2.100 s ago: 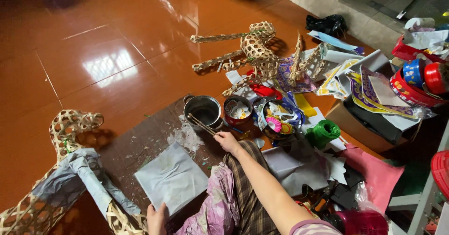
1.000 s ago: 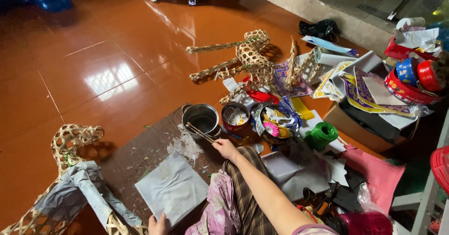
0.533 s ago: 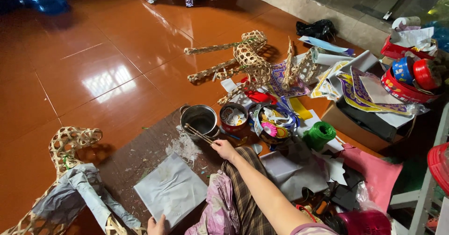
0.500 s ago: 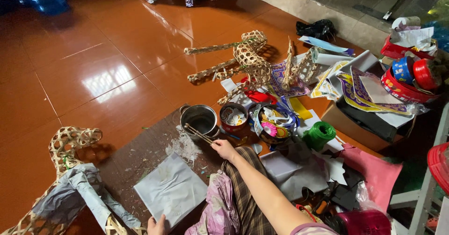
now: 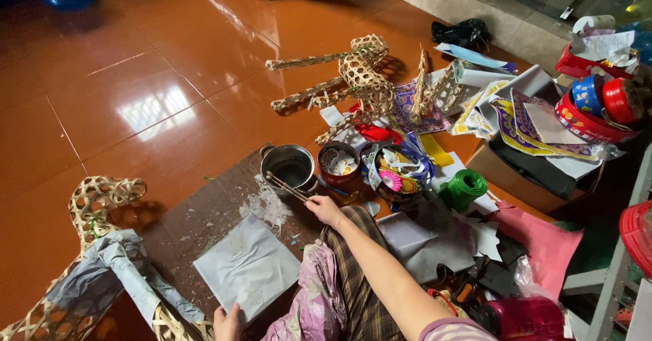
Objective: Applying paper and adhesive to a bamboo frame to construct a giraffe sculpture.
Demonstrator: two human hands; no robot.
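Little has shifted since a moment ago: the right hand still pinches thin wooden sticks, their tips resting across the rim of the round steel pot. Just below the pot, on the rough dark board, lies a creased grey paper sheet; the left hand grips its near edge. Left of the pot stands a woven bamboo frame, partly papered.

The right arm stretches forward from the lower right, bare to the sleeve near the shoulder, elbow nearly straight. The right hand is closed, fingers curled in a pinching grip with knuckles up. The left hand sits low at the frame's bottom edge, fingers bent, only partly in view.
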